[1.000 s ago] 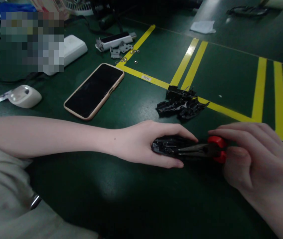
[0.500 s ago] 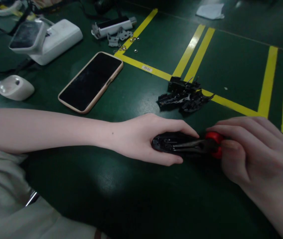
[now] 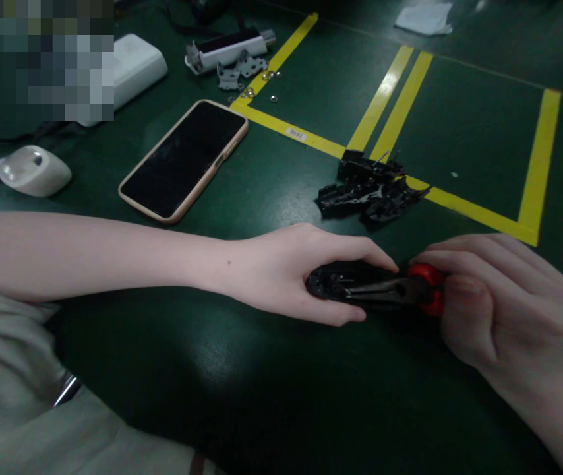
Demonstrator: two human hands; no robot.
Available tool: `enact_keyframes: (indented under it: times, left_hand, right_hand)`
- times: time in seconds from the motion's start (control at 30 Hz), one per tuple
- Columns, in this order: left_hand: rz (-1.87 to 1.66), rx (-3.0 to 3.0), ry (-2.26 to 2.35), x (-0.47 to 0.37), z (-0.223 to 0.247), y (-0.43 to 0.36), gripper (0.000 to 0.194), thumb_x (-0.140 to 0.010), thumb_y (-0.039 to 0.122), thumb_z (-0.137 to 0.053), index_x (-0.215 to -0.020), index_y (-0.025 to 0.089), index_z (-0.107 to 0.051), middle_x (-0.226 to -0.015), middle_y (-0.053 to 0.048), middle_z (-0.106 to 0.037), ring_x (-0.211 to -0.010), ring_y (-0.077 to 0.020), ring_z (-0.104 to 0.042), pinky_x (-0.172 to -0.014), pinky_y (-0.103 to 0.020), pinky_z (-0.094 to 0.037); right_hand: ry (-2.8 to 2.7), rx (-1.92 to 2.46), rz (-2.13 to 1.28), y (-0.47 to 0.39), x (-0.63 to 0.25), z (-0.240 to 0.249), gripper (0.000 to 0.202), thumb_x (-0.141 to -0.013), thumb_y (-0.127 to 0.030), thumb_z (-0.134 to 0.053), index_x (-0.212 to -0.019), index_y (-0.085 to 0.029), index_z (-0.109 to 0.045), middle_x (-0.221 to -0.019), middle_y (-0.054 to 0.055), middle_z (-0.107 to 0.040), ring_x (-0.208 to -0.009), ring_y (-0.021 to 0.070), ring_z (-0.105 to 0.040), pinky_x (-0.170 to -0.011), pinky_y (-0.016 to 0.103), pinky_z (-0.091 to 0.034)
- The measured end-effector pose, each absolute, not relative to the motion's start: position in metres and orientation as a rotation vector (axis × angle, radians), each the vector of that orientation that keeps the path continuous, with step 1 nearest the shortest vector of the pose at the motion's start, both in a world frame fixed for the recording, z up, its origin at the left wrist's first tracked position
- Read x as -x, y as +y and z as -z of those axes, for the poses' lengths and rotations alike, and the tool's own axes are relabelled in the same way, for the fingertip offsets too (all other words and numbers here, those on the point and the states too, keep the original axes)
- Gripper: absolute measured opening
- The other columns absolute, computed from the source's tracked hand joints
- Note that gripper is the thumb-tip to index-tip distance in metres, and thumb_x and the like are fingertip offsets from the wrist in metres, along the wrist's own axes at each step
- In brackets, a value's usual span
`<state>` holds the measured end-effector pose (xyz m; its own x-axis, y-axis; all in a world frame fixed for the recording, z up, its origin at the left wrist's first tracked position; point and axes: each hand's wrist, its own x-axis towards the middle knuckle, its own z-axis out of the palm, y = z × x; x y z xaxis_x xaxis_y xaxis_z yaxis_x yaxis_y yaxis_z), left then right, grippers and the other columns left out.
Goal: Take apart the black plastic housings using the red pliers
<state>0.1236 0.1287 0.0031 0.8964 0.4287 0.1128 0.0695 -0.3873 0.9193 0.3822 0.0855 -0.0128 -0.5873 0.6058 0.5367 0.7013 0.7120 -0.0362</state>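
Dark green worktop (image 3: 271, 389) with yellow tape lines carries a black plastic part (image 3: 341, 285), long axis left-right, clasped in the left hand (image 3: 286, 274), while the right hand (image 3: 499, 310), just right of it, grips red-handled pliers (image 3: 395, 291) whose nose lies on it.

the left hand (image 3: 281, 274), at the centre of the frame, closes its grip on a small black plastic part (image 3: 333, 284) lying on the dark green table (image 3: 311, 119). the right hand (image 3: 503, 307), at lower right, holds red-handled pliers (image 3: 400, 291) whose dark metal nose lies against that part. just above, a pile of black plastic parts (image 3: 368, 188) sits on a yellow tape line (image 3: 464, 208). a black smartphone in a beige case (image 3: 185, 158) lies at upper left.
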Motion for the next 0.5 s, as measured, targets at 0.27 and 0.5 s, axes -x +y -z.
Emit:
enact_keyframes:
  times: [0.27,0.5]
  left_hand:
    - [-0.368,-1.940,0.348,-0.1240,-0.0039,0.1307,0.045,-0.088,0.035,-0.070,-0.127,0.017,-0.056,-0.113,-0.006,-0.069,-0.098,-0.0170,-0.068,-0.080,-0.024,-0.054]
    - [-0.365,-1.948,0.343,-0.1244,-0.0026,0.1314,0.045,-0.089,0.034,-0.069,-0.128,0.017,-0.056,-0.115,-0.006,-0.070,-0.098,-0.0173,-0.068,-0.080,-0.024,-0.053]
  right_hand:
    - [-2.397,1.034,0.145,0.0822,-0.3793,0.0115,0.021,-0.097,-0.018,-0.041,-0.086,-0.014,-0.059,-0.081,0.006,-0.062,-0.074,0.0161,-0.058,-0.059,0.029,-0.043]
    - [-2.373,1.066,0.105,0.0818,-0.3764,0.0094,0.022,-0.097,-0.017,-0.041,-0.085,-0.014,-0.058,-0.082,0.006,-0.061,-0.075,0.0155,-0.058,-0.060,0.029,-0.042]
